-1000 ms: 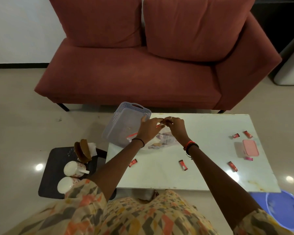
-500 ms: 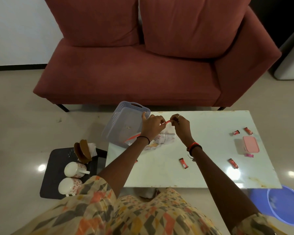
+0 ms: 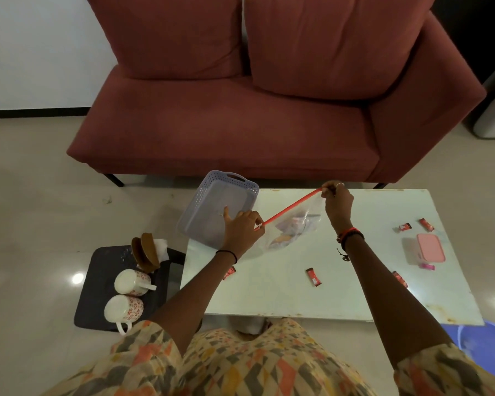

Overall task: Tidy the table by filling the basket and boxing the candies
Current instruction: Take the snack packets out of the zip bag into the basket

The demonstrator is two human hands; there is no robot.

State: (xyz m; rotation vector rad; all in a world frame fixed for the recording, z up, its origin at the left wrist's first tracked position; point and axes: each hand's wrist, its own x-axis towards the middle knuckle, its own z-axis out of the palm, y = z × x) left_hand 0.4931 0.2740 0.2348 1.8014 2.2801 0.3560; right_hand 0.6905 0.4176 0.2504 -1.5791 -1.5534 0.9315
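L hand (image 3: 242, 230) pinches the near-left end of the zip bag's (image 3: 293, 228) red seal strip (image 3: 290, 208). R hand (image 3: 336, 204) pinches the far-right end, so the strip is taut btw them. The clear bag sags below it over the table (image 3: 297, 298) w/ wrapped bits inside. Can't tell if it touches the top.

Lavender basket (image 3: 209, 195) sits at the far-left corner, overhanging the edge, just beside L hand. Pink box (image 3: 430, 247) is at the right, lid on. Red candies lie loose: one near centre (image 3: 313, 277), two (image 3: 405, 226) beyond the box. On the floor at left is a black tray (image 3: 97, 281) w/ 2 mugs (image 3: 132, 281).
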